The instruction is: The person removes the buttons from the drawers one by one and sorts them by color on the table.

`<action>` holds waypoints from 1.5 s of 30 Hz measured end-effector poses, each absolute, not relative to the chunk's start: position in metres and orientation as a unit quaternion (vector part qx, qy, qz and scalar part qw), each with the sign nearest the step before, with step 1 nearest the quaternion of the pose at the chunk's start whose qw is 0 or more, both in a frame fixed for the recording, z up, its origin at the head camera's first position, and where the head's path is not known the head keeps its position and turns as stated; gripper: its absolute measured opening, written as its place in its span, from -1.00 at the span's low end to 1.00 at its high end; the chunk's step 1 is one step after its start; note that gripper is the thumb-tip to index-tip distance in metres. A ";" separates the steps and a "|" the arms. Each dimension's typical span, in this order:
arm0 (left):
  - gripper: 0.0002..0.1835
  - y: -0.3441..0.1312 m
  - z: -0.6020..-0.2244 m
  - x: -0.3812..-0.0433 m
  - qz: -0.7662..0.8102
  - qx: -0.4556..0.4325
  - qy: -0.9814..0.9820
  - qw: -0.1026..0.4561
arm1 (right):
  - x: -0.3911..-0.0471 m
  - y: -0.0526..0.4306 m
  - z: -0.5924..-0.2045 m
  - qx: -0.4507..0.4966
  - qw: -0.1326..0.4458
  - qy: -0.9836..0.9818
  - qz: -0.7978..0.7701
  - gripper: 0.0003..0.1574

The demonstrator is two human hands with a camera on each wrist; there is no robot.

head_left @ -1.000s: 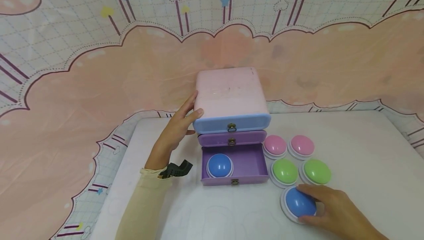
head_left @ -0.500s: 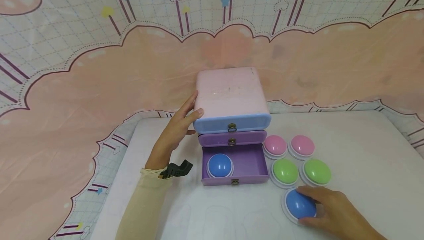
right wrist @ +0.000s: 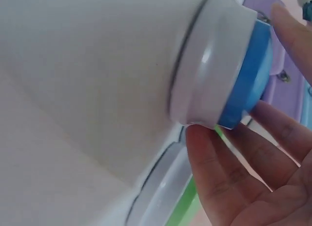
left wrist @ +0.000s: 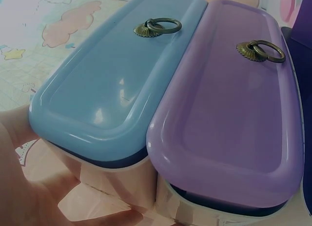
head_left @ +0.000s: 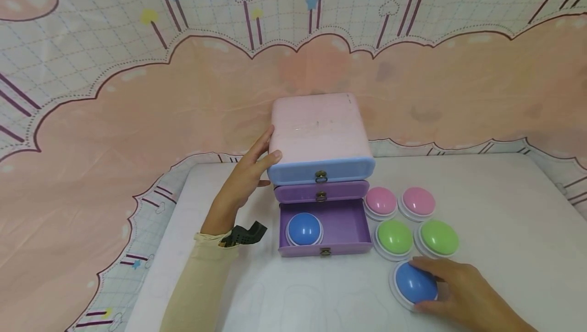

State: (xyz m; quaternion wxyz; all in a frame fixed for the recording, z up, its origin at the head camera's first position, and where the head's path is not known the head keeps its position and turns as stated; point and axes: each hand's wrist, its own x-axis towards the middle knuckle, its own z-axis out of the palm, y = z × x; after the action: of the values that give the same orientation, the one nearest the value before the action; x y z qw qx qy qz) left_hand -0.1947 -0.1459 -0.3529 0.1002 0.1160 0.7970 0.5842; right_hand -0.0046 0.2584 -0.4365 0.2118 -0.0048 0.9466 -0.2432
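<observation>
On the white table at the front right lies a blue dome-topped push button (head_left: 415,282) with a white base. My right hand (head_left: 465,288) holds it from the right side, thumb and fingers at its opposite edges; the right wrist view shows fingertips (right wrist: 200,133) touching the white base. My left hand (head_left: 245,176) rests against the left side of a small drawer cabinet (head_left: 318,123), its thumb at the upper front edge. The cabinet's bottom purple drawer (head_left: 346,225) is pulled out and holds another blue push button (head_left: 304,228) in its left half.
Two green push buttons (head_left: 395,237) and two pink ones (head_left: 381,201) stand in rows right of the cabinet. The blue top drawer (left wrist: 117,74) and purple middle drawer (left wrist: 234,109) are pushed in. A patterned cloth (head_left: 206,98) hangs behind the table.
The blue push button at my right hand has shifted very slightly to the right since a second ago. My left hand and the cabinet have stayed in place.
</observation>
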 end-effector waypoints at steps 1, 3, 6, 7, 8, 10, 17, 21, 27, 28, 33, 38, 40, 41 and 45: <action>-0.28 -0.146 -0.353 -0.195 0.584 0.116 0.797 0.100 | -0.005 0.259 -0.435 -0.008 0.207 0.948 -0.243 0.19; -0.27 -0.146 -0.353 -0.194 0.584 0.116 0.797 0.100 | -0.008 0.259 -0.432 -0.013 0.195 0.951 -0.239 0.15; -0.27 -0.146 -0.351 -0.194 0.587 0.116 0.795 0.102 | -0.014 0.258 -0.424 -0.032 0.164 0.958 -0.232 0.06; -0.27 -0.145 -0.351 -0.193 0.587 0.116 0.795 0.102 | -0.016 0.256 -0.421 -0.041 0.151 0.961 -0.228 0.04; -0.27 -0.145 -0.351 -0.193 0.587 0.116 0.794 0.102 | -0.018 0.255 -0.418 -0.053 0.135 0.964 -0.224 0.02; -0.27 -0.146 -0.351 -0.193 0.588 0.117 0.793 0.103 | -0.022 0.251 -0.413 -0.085 0.101 0.968 -0.215 0.00; -0.27 -0.146 -0.351 -0.193 0.592 0.116 0.791 0.103 | -0.041 0.224 -0.395 -0.184 -0.001 0.960 -0.213 -0.10; -0.27 -0.146 -0.351 -0.193 0.593 0.117 0.790 0.103 | -0.054 0.203 -0.390 -0.231 -0.035 0.946 -0.227 -0.15; -0.27 -0.146 -0.350 -0.193 0.597 0.117 0.787 0.105 | -0.072 0.172 -0.385 -0.264 -0.027 0.931 -0.250 -0.15; -0.27 -0.145 -0.350 -0.193 0.598 0.118 0.786 0.105 | -0.075 0.167 -0.385 -0.269 -0.027 0.929 -0.254 -0.15; -0.27 -0.146 -0.350 -0.193 0.596 0.119 0.787 0.105 | -0.088 0.142 -0.387 -0.290 -0.025 0.917 -0.274 -0.17; -0.27 -0.145 -0.349 -0.192 0.596 0.119 0.788 0.104 | -0.098 0.121 -0.388 -0.316 -0.036 0.905 -0.283 -0.20; -0.27 -0.145 -0.348 -0.192 0.596 0.120 0.787 0.104 | -0.102 0.115 -0.390 -0.321 -0.035 0.902 -0.286 -0.20; -0.27 -0.145 -0.348 -0.192 0.597 0.121 0.786 0.104 | -0.104 0.112 -0.390 -0.319 -0.029 0.903 -0.287 -0.20; -0.27 -0.145 -0.348 -0.192 0.599 0.122 0.784 0.105 | -0.109 0.101 -0.394 -0.311 -0.013 0.904 -0.292 -0.17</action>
State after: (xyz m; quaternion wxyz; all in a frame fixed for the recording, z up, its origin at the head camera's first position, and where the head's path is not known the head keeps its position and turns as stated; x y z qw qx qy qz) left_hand -0.1920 -0.1451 -0.3482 0.1049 0.1216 0.7844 0.5991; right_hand -0.1089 0.1012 -0.3943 -0.0126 -0.3108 0.9044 -0.2920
